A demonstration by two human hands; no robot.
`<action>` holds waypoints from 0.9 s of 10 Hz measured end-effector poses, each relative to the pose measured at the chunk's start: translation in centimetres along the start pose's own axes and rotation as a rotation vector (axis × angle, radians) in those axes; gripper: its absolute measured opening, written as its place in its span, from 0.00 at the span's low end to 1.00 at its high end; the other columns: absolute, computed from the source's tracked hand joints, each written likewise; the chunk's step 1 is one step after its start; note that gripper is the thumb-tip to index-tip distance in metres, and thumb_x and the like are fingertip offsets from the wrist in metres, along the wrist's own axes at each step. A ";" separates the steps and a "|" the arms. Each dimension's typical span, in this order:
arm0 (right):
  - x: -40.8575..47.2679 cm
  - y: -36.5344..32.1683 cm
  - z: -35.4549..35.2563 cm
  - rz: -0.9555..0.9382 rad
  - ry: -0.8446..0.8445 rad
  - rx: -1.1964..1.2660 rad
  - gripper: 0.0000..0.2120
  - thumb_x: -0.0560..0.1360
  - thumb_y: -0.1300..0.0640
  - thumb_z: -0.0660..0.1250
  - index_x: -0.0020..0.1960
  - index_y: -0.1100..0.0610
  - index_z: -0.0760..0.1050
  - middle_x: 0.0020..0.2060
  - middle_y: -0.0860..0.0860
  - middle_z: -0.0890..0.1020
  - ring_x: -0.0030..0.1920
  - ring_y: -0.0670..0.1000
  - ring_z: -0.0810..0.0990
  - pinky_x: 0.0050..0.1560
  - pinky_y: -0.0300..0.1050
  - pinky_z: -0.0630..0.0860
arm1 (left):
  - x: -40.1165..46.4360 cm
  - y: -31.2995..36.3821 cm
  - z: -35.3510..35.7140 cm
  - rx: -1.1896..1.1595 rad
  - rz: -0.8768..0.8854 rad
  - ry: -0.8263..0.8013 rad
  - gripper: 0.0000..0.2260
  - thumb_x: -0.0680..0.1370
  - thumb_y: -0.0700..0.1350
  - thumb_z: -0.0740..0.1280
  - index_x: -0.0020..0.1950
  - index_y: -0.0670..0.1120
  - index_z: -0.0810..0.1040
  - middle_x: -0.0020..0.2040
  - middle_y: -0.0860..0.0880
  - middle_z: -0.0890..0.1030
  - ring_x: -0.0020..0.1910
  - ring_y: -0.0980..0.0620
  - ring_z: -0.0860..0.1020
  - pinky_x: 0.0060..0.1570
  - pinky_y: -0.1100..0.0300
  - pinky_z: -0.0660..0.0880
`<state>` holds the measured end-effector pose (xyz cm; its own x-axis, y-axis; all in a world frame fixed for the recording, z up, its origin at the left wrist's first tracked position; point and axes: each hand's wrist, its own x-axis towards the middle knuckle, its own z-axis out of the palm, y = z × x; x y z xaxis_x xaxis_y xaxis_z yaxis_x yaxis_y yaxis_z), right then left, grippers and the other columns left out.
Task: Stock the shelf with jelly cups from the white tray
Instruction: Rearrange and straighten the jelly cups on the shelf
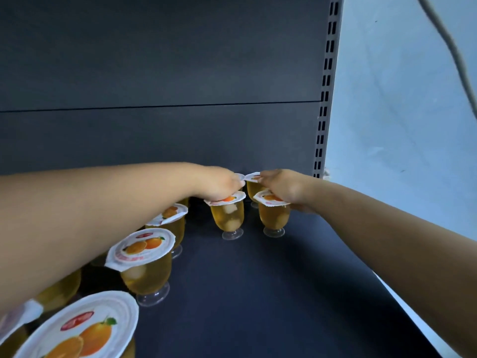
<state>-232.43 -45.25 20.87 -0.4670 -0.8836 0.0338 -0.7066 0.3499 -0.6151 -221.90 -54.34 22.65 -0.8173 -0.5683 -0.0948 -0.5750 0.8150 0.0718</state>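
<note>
Both arms reach to the back of a dark shelf [258, 293]. My left hand [219, 184] rests fingers-down on the lid of an orange jelly cup [228, 215] standing on its clear foot. My right hand [281, 188] grips the lid rim of a second jelly cup [273, 218] beside it. Behind them stands another cup [253, 187], mostly hidden by the hands. A row of several more jelly cups [147, 264] runs along the left, toward me. The white tray is out of sight.
The shelf's dark back panel [154, 125] rises right behind the cups. A grey slotted upright [326, 86] marks the right end, with a pale wall [400, 112] beyond it. The shelf's front right edge [402, 306] is light-coloured.
</note>
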 end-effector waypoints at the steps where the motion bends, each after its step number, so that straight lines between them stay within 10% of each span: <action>1: -0.1 0.0 -0.2 0.006 0.040 0.069 0.17 0.81 0.57 0.54 0.67 0.63 0.68 0.60 0.62 0.74 0.59 0.62 0.73 0.46 0.46 0.72 | 0.2 -0.3 -0.4 -0.080 0.003 0.095 0.13 0.82 0.50 0.51 0.56 0.46 0.72 0.59 0.43 0.74 0.52 0.51 0.67 0.48 0.59 0.64; 4: 1.3 0.6 -1.4 0.158 0.047 0.236 0.16 0.73 0.49 0.69 0.51 0.62 0.77 0.39 0.53 0.79 0.35 0.47 0.77 0.30 0.36 0.73 | 2.0 -1.4 -1.3 -0.025 -0.034 0.133 0.24 0.75 0.53 0.67 0.68 0.44 0.71 0.60 0.47 0.75 0.58 0.50 0.73 0.53 0.61 0.68; 9: 0.4 -0.8 -1.4 0.110 0.102 0.162 0.14 0.74 0.48 0.67 0.45 0.60 0.75 0.35 0.52 0.77 0.34 0.47 0.75 0.29 0.37 0.70 | 0.9 -3.5 -2.1 -0.054 -0.060 0.188 0.25 0.75 0.53 0.67 0.69 0.47 0.68 0.65 0.47 0.72 0.62 0.48 0.72 0.53 0.61 0.68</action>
<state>-232.81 -45.48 22.52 -0.5938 -0.8039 0.0338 -0.5576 0.3808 -0.7376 -220.73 -57.94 24.35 -0.7709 -0.6311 0.0864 -0.6200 0.7746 0.1249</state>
